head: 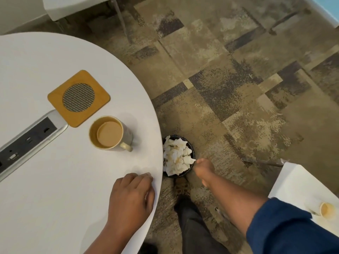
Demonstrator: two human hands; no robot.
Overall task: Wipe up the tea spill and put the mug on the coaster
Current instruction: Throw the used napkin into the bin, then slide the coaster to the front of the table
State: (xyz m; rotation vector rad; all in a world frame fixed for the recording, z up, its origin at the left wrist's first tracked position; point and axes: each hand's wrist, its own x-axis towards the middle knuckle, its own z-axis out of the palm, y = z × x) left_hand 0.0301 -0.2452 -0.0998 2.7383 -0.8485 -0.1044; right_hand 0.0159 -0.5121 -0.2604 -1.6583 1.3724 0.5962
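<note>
A mug (126,134) with milky tea inside stands on the round white table (45,198), handle toward me. It is just right of the wooden coaster (79,98) with a mesh centre, not on it. My left hand (131,196) rests on the table near its right edge, below the mug, fingers loosely curled and holding nothing I can see. My right hand (204,171) reaches down off the table to the right rim of a small black bin (191,150) on the floor. The hand is blurred, its fingers look relaxed and empty. No spill shows on the tabletop.
The bin is full of crumpled, stained white tissues (177,157). A power outlet strip (27,138) is set into the table left of the coaster. A second white surface at the right holds a small paper cup (326,211). Chair legs and patterned carpet surround the table.
</note>
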